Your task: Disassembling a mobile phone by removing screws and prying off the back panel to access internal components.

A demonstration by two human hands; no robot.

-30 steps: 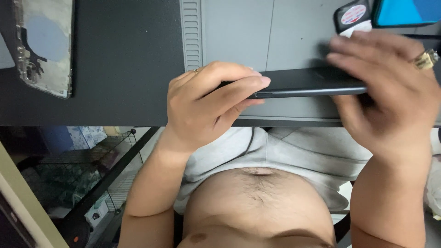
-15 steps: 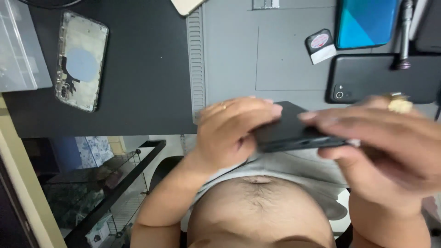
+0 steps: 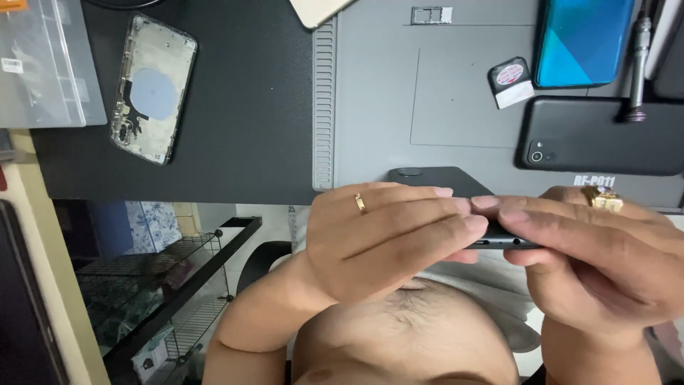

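Observation:
Both hands hold a dark phone edge-on, just in front of my bare belly and below the table's front edge. My left hand, with a gold ring on one finger, wraps over the phone's left half with fingers pressed along its top. From the right, my right hand, also wearing a gold ring, pinches the phone's side edge. The fingertips of both hands meet at the phone's middle. Small slots show on the phone's near edge.
A grey work mat lies on the black table. On it are a black phone, a blue phone, a small round-labelled white piece, a SIM tray and a metal tool. A stripped phone housing and clear box sit left.
The hands and phone have come down off the mat toward my body. More of the table now shows above them, and the fingers have closed in over the phone's middle.

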